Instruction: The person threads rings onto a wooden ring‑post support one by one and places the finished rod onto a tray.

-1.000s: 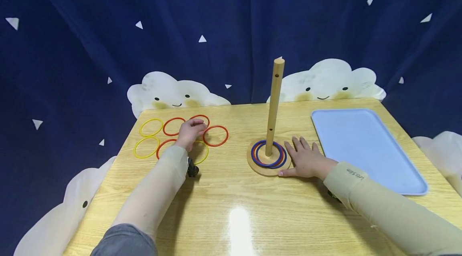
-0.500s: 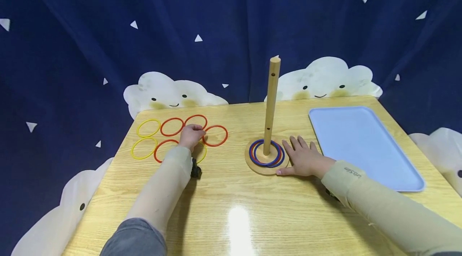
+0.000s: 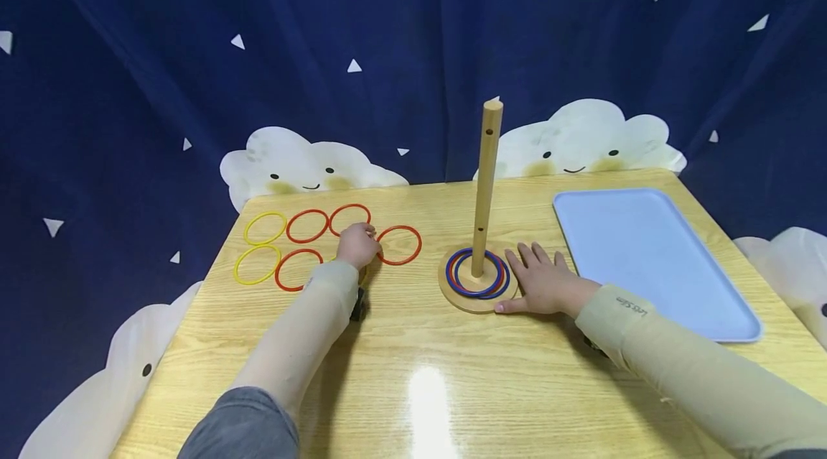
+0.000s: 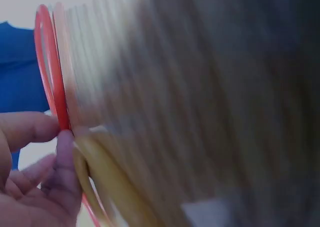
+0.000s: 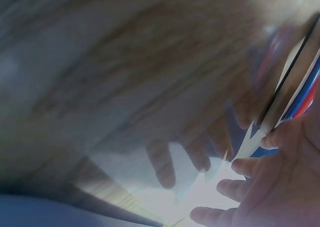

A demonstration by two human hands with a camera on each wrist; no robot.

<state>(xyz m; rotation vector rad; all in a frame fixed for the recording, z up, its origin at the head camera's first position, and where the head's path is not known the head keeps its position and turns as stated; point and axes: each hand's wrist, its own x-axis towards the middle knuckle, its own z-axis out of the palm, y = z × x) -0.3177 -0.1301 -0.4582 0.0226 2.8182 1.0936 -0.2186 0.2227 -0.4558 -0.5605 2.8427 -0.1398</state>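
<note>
The left hand (image 3: 359, 246) is pinching a red ring (image 3: 421, 243) between thumb and fingertip, the ring reaching out to the right of them, and a yellow ring (image 4: 120, 182) is showing just beside those fingers; the right hand (image 3: 545, 288) is resting with fingers widely spread, gripping nothing, its thumb touching the wooden base (image 3: 474, 306), a post (image 3: 486, 186) standing left of those fingers

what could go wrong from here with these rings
The red ring, pinched at its edge by the left hand, might slip. The yellow ring close beside that hand could get nudged. The tall peg might tip if bumped; the right hand lies at its base without gripping it.
</note>
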